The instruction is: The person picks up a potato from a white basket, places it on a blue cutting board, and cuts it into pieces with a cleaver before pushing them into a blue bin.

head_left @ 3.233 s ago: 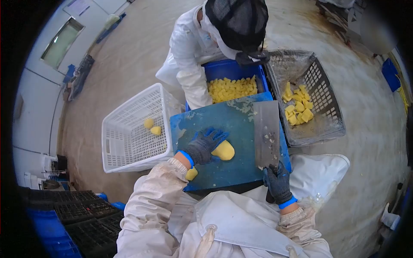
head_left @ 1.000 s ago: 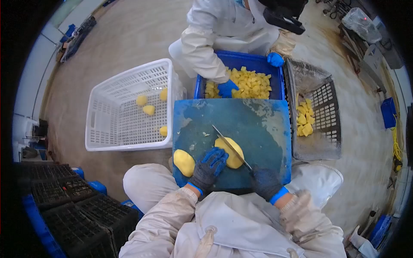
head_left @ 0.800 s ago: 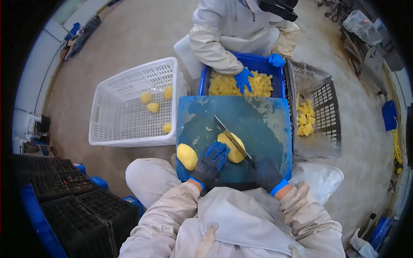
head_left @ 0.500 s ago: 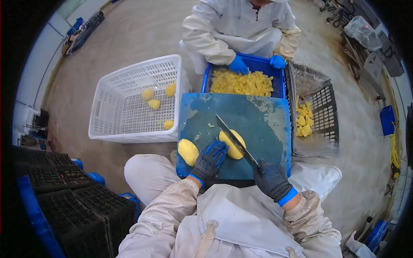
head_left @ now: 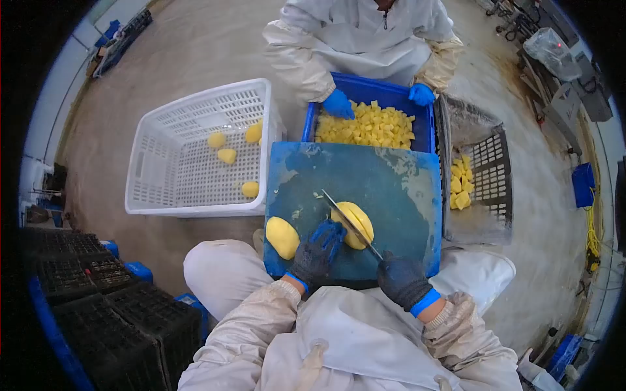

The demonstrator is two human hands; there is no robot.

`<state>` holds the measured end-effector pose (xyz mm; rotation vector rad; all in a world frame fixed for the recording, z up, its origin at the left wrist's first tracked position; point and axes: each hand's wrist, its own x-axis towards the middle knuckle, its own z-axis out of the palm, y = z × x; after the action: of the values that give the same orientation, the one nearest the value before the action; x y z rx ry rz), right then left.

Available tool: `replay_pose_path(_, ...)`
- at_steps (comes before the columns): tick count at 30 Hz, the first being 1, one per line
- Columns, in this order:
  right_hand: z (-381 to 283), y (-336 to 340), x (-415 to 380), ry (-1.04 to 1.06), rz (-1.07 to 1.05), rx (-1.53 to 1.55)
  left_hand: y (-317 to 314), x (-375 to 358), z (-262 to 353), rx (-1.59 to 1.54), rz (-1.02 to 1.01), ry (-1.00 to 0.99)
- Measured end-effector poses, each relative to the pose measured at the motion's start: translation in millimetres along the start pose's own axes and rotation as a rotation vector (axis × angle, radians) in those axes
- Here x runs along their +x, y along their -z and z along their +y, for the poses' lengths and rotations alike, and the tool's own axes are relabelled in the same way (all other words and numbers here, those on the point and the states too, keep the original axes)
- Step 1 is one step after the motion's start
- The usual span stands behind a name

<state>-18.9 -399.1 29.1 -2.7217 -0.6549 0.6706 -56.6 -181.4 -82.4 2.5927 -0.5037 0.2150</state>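
A blue cutting board (head_left: 398, 208) lies in front of me with two peeled potatoes on it. My right hand (head_left: 405, 280), in a dark glove, grips the handle of a knife (head_left: 352, 227). Its blade lies across the potato (head_left: 362, 219) at the board's middle, which shows a cut line. My left hand (head_left: 318, 251), gloved too, rests on the board beside that potato's left edge, its fingers stretched out. Left of this hand lies a whole potato (head_left: 282, 237). Small scraps are near the knife tip.
A white crate (head_left: 195, 210) at left holds several potatoes. Beyond the board, a co-worker in blue gloves (head_left: 338, 104) reaches into a blue bin (head_left: 425, 124) of potato cubes (head_left: 375, 125). A black crate (head_left: 492, 156) with potato pieces stands right; dark crates (head_left: 117, 326) sit lower left.
The knife has shifted slightly left on the middle potato, where a cut line now shows. The co-worker's hand at the bin's left side has moved left, and more distinct cubes show there.
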Motion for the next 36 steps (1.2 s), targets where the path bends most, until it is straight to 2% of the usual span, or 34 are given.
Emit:
replay_pose_path(5,11,-23,-6,-0.014,0.052,0.027,0,0,5,0.003,0.021,-0.022)
replay_pose_path(7,9,-16,0,-0.024,-0.043,0.008,4,4,7,-0.016,0.053,-0.034)
replay_pose_path(11,6,-10,1,-0.024,-0.057,0.024,1,5,10,0.023,0.106,-0.084)
replay_pose_path(13,0,-3,3,-0.027,-0.106,0.009,0,3,6,-0.002,0.094,-0.048)
replay_pose_path(17,1,-18,16,-0.025,-0.079,0.015,-8,2,-1,0.088,0.101,-0.071)
replay_pose_path(20,-3,-41,27,-0.033,-0.027,0.082,4,-8,7,0.113,0.034,-0.059)
replay_pose_path(23,5,-32,26,0.03,0.063,0.025,13,6,6,0.045,0.032,-0.098)
replay_pose_path(25,8,-23,5,0.107,0.175,0.181,16,3,-3,0.0,-0.056,-0.099)
replay_pose_path(26,10,-12,-12,0.066,0.219,0.275,16,1,-13,0.148,-0.09,-0.203)
replay_pose_path(27,10,0,-30,0.053,0.21,0.28,26,7,-7,0.137,-0.101,-0.204)
replay_pose_path(29,20,17,-57,0.062,0.418,0.396,60,39,9,0.118,-0.078,-0.128)
replay_pose_path(30,29,18,-62,0.056,0.426,0.391,63,55,7,0.115,-0.073,-0.138)
replay_pose_path(32,43,12,-75,-0.005,0.576,0.531,66,84,5,0.365,-0.296,-0.345)
replay_pose_path(33,49,9,-80,-0.008,0.585,0.53,64,96,3,0.368,-0.294,-0.353)
replay_pose_path(35,56,-3,-87,-0.221,0.572,0.814,52,112,-5,0.272,-0.617,-0.413)
replay_pose_path(36,59,-8,-89,-0.223,0.579,0.82,46,114,-7,0.279,-0.621,-0.42)
